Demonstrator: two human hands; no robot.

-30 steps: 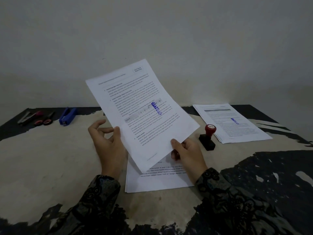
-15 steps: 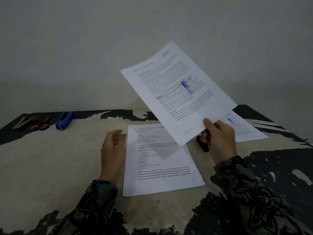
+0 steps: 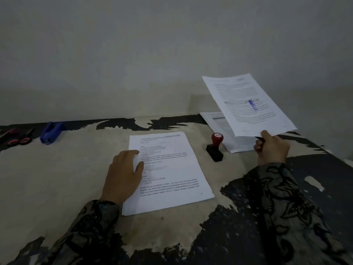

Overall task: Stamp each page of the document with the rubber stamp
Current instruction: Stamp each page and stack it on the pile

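**Inspector:** What has been moved since the earlier frame?

**Clerk:** The stamped sheet (image 3: 248,106) has been carried further right and is now held in the air above the finished pile (image 3: 222,129). The left hand (image 3: 124,175), raised off the paper half a second ago, has been lowered onto the stack (image 3: 168,173).

**Inspector:** The largest items first.

**Clerk:** A worn table (image 3: 57,178), pale where its dark coating has been scraped away, is set against a plain wall (image 3: 133,54). Patterned dark sleeves (image 3: 286,207) are seen on both arms.

**Inspector:** The papers?

**Clerk:** The stack is laid at the centre of the table, its top page printed, with no blue mark to be seen on it. The finished pile is placed to the far right and is partly covered by the lifted sheet, on which a blue stamp mark (image 3: 252,105) is visible.

**Inspector:** The hands?

**Clerk:** The left hand is laid flat on the stack's left edge, fingers relaxed and spread. The lifted sheet is pinched at its lower edge by the right hand (image 3: 272,150), thumb on top, fingers curled beneath.

**Inspector:** The stamp?

**Clerk:** The rubber stamp (image 3: 215,148), red-knobbed on a black base, is stood upright between the stack and the finished pile, untouched by either hand.

**Inspector:** Smaller items?

**Clerk:** A blue stapler (image 3: 50,133) and red-handled scissors (image 3: 19,137) are recorded at the far left edge.
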